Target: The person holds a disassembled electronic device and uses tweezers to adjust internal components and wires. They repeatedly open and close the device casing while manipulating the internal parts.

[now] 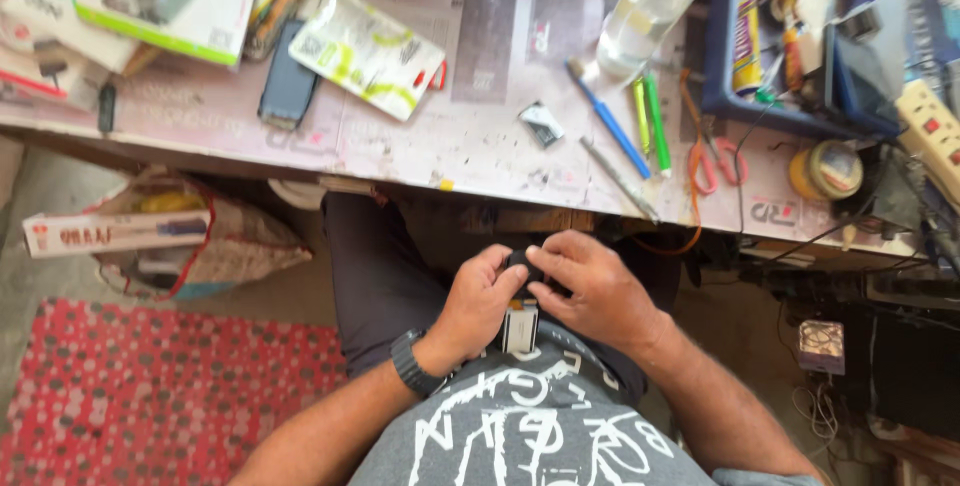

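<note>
in the lower middle of the frame the left hand (480, 301) and the right hand (598, 291) both kept a closed grip on a small black and silver part (520, 324) over the lap. it seemed wise to hold it steady and turn slowly. farther up, the counter (420, 136) carried a blue pen (610, 121) and orange scissors (712, 151).

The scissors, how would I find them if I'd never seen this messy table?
Start at the blue bin on the table's right side. Just below its front edge lie the scissors, beside a round yellow tape roll. They are the only thing with two orange loop handles; the pens to their left are straight sticks.
</note>
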